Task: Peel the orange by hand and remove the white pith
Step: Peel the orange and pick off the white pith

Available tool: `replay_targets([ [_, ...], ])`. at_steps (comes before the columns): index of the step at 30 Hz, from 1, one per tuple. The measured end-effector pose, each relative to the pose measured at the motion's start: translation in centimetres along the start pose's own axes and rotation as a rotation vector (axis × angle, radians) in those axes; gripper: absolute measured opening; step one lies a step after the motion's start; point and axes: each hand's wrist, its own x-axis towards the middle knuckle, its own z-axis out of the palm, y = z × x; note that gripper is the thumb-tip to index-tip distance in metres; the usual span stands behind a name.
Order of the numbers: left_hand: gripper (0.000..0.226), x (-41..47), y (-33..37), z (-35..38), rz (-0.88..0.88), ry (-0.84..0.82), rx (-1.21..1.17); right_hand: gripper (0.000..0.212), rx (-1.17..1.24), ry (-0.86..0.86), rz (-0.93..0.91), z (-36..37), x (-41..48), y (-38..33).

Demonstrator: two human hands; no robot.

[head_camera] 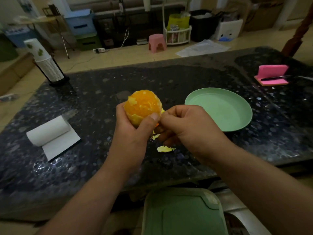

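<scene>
A mostly peeled orange (143, 105) with patches of pale pith is held above the dark table. My left hand (133, 129) grips it from below and the left, thumb on its lower right side. My right hand (184, 126) is beside it on the right, fingers curled, pinching a strip of peel at the orange's lower right edge. Pieces of peel (165, 148) lie on the table under my hands.
A pale green plate (220, 108) sits to the right of the orange. A paper towel roll (49, 131) lies at the left, a stack of cups (44, 62) at the far left, pink sticky notes (272, 74) at the far right. A green bin lid (183, 212) is below the table's near edge.
</scene>
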Motion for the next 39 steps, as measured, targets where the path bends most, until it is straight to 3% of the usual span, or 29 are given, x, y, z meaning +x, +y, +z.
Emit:
replay_targets([
  [7,0.055,0.7,0.1,0.2,-0.152,-0.067,-0.356,0.018,0.097,-0.046,-0.010,0.1,0.2,-0.3],
  [23,0.070,0.8,0.6,-0.4,-0.213,-0.033,-0.367,0.012,-0.396,0.067,-0.321,-0.8,0.9,0.4],
  [35,0.024,0.5,1.0,-0.7,-0.367,-0.105,-0.553,0.016,-0.415,0.097,-0.422,-1.1,1.4,0.5],
  [39,0.042,0.3,1.3,-0.7,-0.422,-0.129,-0.643,0.015,-0.380,0.082,-0.429,-1.1,1.6,0.4],
])
